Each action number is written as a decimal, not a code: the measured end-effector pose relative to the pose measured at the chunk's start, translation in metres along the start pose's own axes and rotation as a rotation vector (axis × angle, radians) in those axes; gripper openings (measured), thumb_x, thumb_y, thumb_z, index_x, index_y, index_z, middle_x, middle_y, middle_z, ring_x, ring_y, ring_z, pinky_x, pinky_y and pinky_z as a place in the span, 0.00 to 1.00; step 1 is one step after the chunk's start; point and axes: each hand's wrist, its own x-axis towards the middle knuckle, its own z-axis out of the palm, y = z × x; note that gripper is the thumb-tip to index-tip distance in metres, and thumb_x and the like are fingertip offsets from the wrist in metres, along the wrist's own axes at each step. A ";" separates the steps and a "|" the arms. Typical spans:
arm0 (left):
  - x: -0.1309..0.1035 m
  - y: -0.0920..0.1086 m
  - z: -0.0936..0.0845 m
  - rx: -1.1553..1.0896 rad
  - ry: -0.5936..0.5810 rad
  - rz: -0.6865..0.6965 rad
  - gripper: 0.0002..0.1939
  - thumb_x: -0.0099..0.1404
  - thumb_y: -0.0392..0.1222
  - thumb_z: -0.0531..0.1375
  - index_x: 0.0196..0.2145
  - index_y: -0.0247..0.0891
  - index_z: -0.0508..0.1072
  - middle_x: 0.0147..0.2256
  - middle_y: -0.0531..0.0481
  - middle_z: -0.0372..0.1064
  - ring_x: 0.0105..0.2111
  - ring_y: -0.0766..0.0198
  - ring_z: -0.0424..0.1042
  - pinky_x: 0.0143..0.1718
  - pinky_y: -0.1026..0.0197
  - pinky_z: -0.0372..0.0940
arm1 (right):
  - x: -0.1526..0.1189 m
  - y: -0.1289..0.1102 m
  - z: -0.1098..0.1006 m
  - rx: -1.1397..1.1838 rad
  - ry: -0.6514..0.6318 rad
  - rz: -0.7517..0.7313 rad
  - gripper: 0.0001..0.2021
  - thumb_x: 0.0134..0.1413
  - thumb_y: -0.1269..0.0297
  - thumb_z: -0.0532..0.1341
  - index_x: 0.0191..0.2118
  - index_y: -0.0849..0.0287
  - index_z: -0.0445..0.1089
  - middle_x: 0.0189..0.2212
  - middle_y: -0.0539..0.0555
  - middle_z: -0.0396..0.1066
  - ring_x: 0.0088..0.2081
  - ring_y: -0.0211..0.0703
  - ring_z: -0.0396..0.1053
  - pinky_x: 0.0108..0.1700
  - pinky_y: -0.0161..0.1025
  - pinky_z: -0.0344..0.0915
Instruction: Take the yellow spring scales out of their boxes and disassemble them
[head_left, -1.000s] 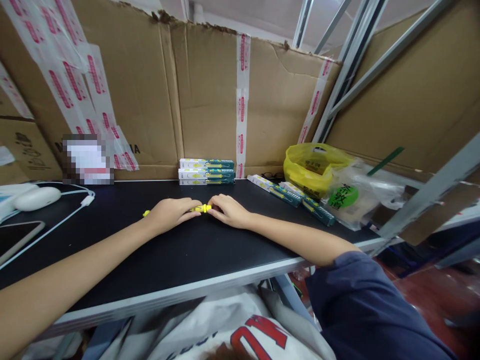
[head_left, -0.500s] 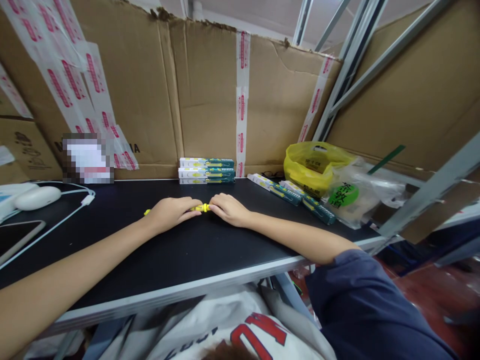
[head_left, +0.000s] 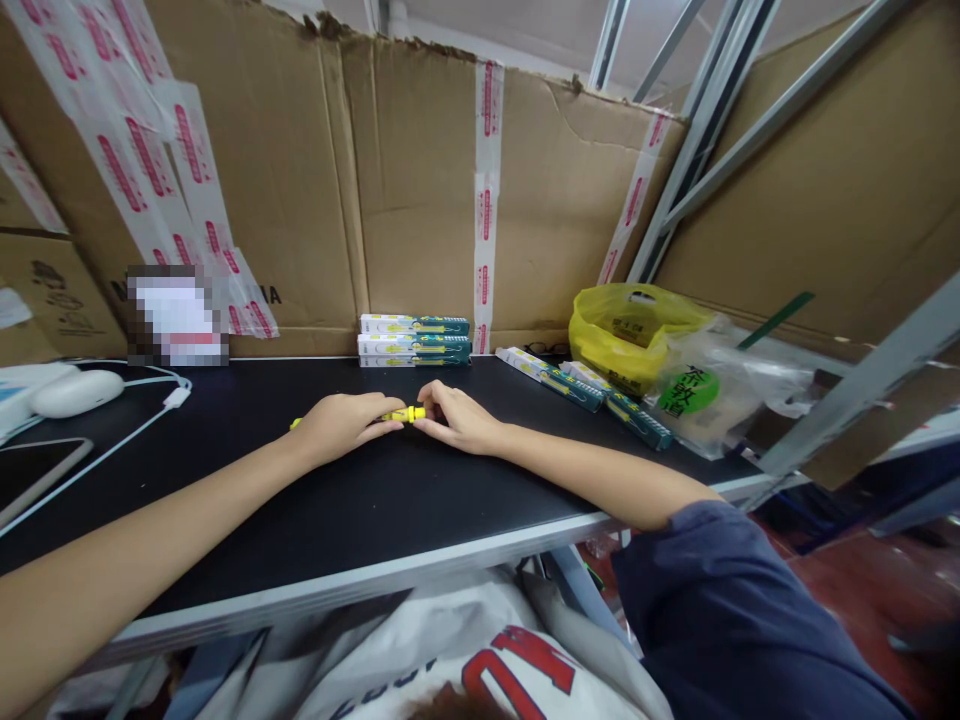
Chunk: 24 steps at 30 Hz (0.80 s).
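A slim yellow stick-like tool [head_left: 409, 414] lies across my two hands, low over the black tabletop; its exact kind is hard to make out. My left hand [head_left: 339, 428] is closed around its middle, palm down, hiding most of the length. One yellow end sticks out behind that hand's wrist side. At the other end, a ringed yellow part shows between the hands. My right hand [head_left: 457, 420] has its thumb and curled fingers about that ringed end, the thumb low and the forefinger arched above.
Slim white-and-green boxes [head_left: 414, 350] are stacked behind my hands. More such boxes [head_left: 555, 380] lie to the right, by a yellow plastic bag [head_left: 622, 335] and a clear bag [head_left: 694, 400]. A phone [head_left: 41, 475] and white cables are at left. Cardboard [head_left: 420, 200] walls the back.
My right hand's fingers have lifted and arched, loosening around the ringed end, so more of it shows. My left hand keeps its hold, nearly unmoved.
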 end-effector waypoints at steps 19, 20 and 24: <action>0.000 -0.001 0.000 0.007 -0.016 0.001 0.20 0.70 0.56 0.47 0.51 0.46 0.69 0.45 0.52 0.73 0.41 0.60 0.74 0.37 0.64 0.63 | 0.000 0.000 0.000 -0.063 -0.021 0.004 0.12 0.64 0.56 0.52 0.45 0.59 0.60 0.33 0.52 0.67 0.35 0.41 0.64 0.40 0.38 0.58; 0.000 -0.001 0.001 0.008 -0.017 0.000 0.20 0.70 0.56 0.47 0.51 0.47 0.69 0.45 0.52 0.73 0.41 0.60 0.74 0.37 0.64 0.63 | 0.001 0.000 0.000 -0.097 -0.034 0.006 0.12 0.66 0.56 0.49 0.43 0.59 0.61 0.33 0.52 0.67 0.35 0.41 0.64 0.40 0.38 0.57; 0.001 -0.002 0.002 0.021 -0.013 -0.008 0.21 0.70 0.56 0.47 0.51 0.46 0.69 0.44 0.51 0.74 0.40 0.60 0.74 0.36 0.64 0.62 | 0.003 0.002 0.002 -0.196 -0.079 -0.010 0.14 0.67 0.59 0.46 0.36 0.59 0.64 0.34 0.54 0.68 0.37 0.42 0.62 0.41 0.39 0.56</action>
